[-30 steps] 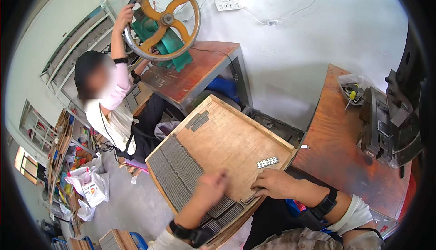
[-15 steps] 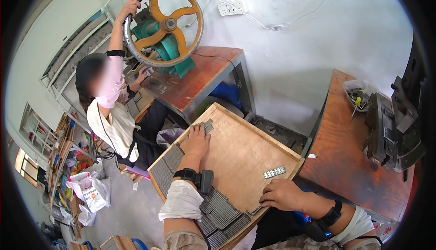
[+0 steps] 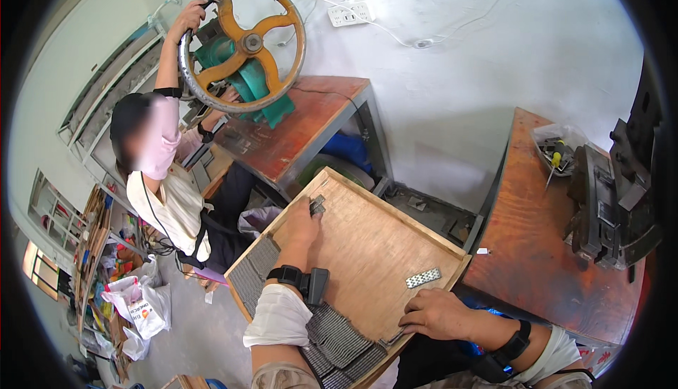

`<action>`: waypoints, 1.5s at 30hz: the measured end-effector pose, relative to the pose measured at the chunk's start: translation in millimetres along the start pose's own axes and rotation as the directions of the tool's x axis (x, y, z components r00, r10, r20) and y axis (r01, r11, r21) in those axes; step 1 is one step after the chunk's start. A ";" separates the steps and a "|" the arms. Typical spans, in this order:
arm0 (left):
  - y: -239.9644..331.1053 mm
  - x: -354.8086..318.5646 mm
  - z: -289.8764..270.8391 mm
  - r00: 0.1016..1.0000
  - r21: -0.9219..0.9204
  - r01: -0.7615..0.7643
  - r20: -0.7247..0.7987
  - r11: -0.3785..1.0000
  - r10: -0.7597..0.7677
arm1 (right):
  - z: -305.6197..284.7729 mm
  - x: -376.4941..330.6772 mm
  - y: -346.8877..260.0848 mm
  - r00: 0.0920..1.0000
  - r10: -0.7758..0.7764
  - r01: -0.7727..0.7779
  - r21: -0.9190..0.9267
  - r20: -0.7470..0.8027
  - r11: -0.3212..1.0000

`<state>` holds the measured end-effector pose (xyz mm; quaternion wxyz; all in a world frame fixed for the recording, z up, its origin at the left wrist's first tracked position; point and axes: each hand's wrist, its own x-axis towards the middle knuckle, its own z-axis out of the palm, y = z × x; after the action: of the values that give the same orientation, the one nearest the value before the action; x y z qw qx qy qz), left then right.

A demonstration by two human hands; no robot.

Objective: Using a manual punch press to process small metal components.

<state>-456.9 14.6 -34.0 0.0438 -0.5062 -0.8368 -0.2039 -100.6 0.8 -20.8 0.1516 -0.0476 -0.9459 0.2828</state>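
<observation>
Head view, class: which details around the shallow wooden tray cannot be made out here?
- Left hand: fingertips hide their grip on the small grey metal pieces.
- Right hand: covers the shallow wooden tray edge beneath.
- Grey perforated metal strip: holes too small to count.

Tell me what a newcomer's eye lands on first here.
Most striking is the big orange handwheel on a green machine at upper left, gripped by a seated co-worker's hand. Next comes the wooden tray in the middle, with rows of grey metal strips along its near edge. The left hand reaches to small pieces at the tray's far corner; the right hand rests on its near edge.
</observation>
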 end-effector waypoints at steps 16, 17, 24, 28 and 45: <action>12.1 -37.4 -29.3 0.975 -0.065 -0.186 0.108 0.980 0.193 | 3.0 -3.5 1.0 1.000 0.000 0.000 0.005 -0.027 1.000; 13.2 -35.5 -30.5 0.978 -0.092 -0.154 0.130 0.984 0.166 | 3.3 -3.9 1.6 1.000 0.005 -0.004 0.005 -0.027 1.000; -15.9 -17.3 -16.1 0.996 -0.124 -0.060 0.063 0.990 0.068 | 0.3 -4.3 -3.5 1.000 0.007 -0.006 0.010 -0.027 1.000; -3.3 -16.5 -20.0 0.972 -0.164 -0.187 0.111 0.969 0.206 | 2.7 -5.2 -2.7 0.999 -0.003 0.004 0.016 -0.048 1.000; 1.3 -9.8 -29.6 0.975 -0.048 -0.108 0.192 0.993 0.116 | 4.0 -5.7 -1.3 0.999 -0.006 0.005 -0.027 -0.047 1.000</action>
<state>-455.0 -4.4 -9.3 -0.0362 -0.5707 -0.8033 -0.1664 -96.4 -3.4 -24.8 0.1740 -0.0537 -0.9459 0.2686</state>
